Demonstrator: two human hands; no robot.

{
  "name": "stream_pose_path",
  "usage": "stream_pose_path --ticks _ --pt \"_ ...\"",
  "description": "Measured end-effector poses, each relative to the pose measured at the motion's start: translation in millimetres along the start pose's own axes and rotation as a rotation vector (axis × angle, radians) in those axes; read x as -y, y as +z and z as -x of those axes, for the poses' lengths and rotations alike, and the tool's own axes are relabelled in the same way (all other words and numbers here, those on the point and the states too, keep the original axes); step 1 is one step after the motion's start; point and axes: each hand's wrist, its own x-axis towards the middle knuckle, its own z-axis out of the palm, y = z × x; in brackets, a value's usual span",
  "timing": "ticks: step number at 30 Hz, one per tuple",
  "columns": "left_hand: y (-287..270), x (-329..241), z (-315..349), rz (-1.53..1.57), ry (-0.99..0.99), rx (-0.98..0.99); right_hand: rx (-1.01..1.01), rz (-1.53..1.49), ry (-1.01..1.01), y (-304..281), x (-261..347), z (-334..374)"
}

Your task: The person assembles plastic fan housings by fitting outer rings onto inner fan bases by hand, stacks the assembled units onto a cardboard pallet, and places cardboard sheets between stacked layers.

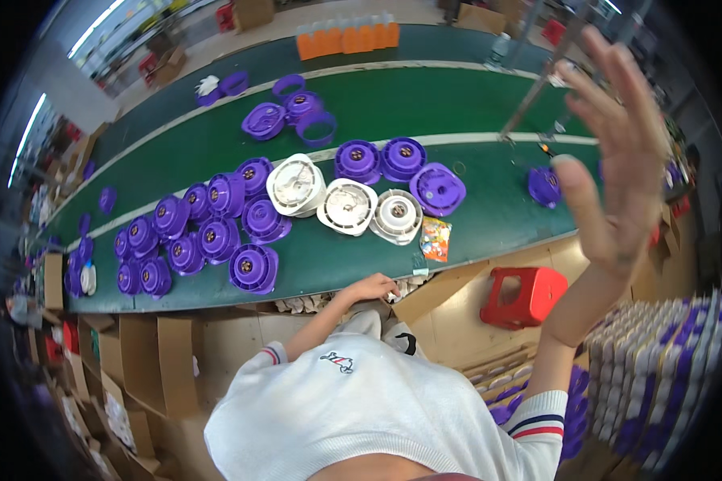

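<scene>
- The right hand (618, 160), nearest the camera, is raised with its grip spread and empty.
- The left hand (375, 287) rests at the green surface (457, 104) edge; its grip cannot be told.
- Judged a pause; next comes reaching for a white round plastic housing (346, 206) beside the purple round plastic housings (253, 268).

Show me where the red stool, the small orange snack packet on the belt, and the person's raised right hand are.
red stool (528, 293), head view, on its seat top.
orange snack packet (435, 239), head view, on the packet's middle.
right hand (618, 172), head view, on the open palm.
</scene>
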Motion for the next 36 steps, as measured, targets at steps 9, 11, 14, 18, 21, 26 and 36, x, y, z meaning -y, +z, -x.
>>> stream_pose_path --ticks 9,11,14,18,21,26,36 --pt "-61 -40 59 0.439 0.095 -0.280 -0.526 0.036 0.206 104 -111 0" --pt "-92 -45 68 0.459 0.294 -0.353 -0.810 -0.027 0.181 121 -128 -7" --pt "-151 -70 92 0.377 0.501 -0.518 -1.005 -0.020 0.108 172 -168 -15" --pt "-237 -76 102 0.214 0.544 -0.859 -0.357 0.066 0.428 320 -247 -43" --pt "-325 -54 70 0.191 0.357 -1.002 0.141 -0.340 0.585 452 -368 -22" --pt "-442 -12 -29 0.316 -0.250 -0.756 0.473 -0.176 0.861 619 -470 3" --pt "-449 -1 -126 0.531 -0.227 -0.904 0.703 0.065 0.885 621 -494 3"
